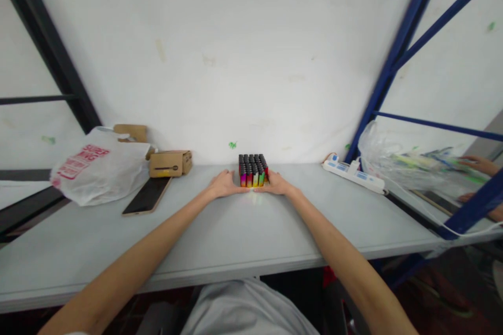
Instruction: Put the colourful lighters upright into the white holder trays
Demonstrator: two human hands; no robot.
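Note:
A tight block of lighters [253,172] stands upright on the grey table, close to the wall. Their tops are black, and the front row shows purple, red, yellow and green bodies. My left hand [225,184] grips the block's left side, its thumb reaching along the lower front edge. On the opposite side my right hand [277,184] clasps it the same way, thumb also toward the front. The fingers behind the block's sides are partly hidden. Between them, both hands hold the lighters together in rows.
On the left are a white plastic bag [102,165], a small cardboard box [170,163] and a dark phone [148,196]. A white power strip [353,175] lies at right beside a blue metal post [379,94]. Beyond it, another person's hand [480,165] is near clear plastic bags [416,167].

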